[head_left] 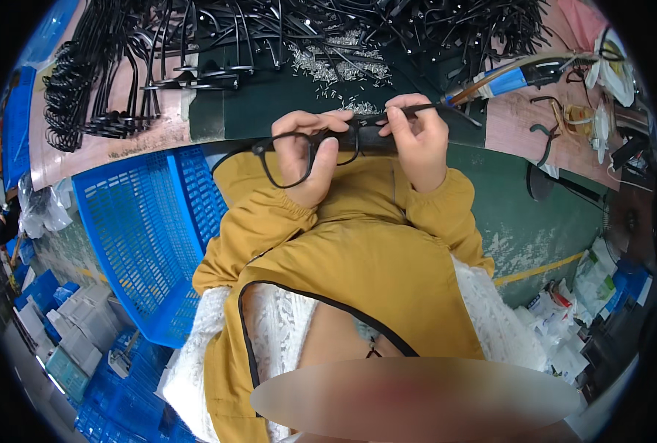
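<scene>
My left hand [306, 159] is closed around a black eyeglass frame [268, 170] at the front edge of the bench, its thumb on the bridge side. One lens opening hangs over the palm, and the other end points right. Between the thumb and fingers of my right hand [422, 144] is a thin black temple arm [421, 108], pinched close to the right end of the frame. Whether the two parts are joined there is too small to tell. Just beyond my fingers lie small silver screw-like pieces [343, 65], strewn over a dark green mat [262, 107].
Rows of black glasses frames [70, 100] stand at the far left, and loose black temple arms [446, 29] heap along the back. A blue-wrapped tool [507, 80] lies at right. Blue baskets [96, 221] sit low at my left; plastic bags [557, 317] lie at lower right.
</scene>
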Available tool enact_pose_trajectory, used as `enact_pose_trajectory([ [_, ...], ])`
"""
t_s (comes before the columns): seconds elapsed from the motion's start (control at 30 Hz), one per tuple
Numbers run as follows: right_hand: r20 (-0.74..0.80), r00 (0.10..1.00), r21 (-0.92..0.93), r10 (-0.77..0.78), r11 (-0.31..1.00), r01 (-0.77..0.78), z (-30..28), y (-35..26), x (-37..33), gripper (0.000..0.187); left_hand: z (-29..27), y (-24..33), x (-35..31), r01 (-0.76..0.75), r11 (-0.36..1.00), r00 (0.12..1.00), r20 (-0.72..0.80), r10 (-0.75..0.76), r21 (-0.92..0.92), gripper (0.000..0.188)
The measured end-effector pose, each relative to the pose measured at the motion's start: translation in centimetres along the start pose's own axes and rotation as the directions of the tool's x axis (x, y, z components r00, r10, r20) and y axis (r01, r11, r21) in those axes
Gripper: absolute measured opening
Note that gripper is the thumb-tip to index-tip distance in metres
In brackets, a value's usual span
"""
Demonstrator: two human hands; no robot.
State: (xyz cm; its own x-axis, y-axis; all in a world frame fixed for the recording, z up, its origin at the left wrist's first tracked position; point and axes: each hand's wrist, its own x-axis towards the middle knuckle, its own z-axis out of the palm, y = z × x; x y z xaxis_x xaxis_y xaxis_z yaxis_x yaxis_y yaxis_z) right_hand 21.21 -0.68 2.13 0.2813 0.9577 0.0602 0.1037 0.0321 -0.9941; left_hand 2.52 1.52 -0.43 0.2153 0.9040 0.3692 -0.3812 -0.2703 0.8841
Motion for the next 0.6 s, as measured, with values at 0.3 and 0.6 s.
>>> enact_pose_trajectory([
  [0.3,0.01,1.0,0.047,-0.002,0.999,0.002,0.4,-0.3,1.2,0.007,-1.6,-0.5,-3.2,0.051,0.998,0.996,0.073,-0.054,0.042,0.053],
  [0.6,0.291,0.941,-0.223,-0.173,0.944,0.243,0.0,-2.3,1.6,0.019,0.2,1.6,-0.7,0.133,0.984,0.969,-0.193,-0.154,-0.118,0.046],
])
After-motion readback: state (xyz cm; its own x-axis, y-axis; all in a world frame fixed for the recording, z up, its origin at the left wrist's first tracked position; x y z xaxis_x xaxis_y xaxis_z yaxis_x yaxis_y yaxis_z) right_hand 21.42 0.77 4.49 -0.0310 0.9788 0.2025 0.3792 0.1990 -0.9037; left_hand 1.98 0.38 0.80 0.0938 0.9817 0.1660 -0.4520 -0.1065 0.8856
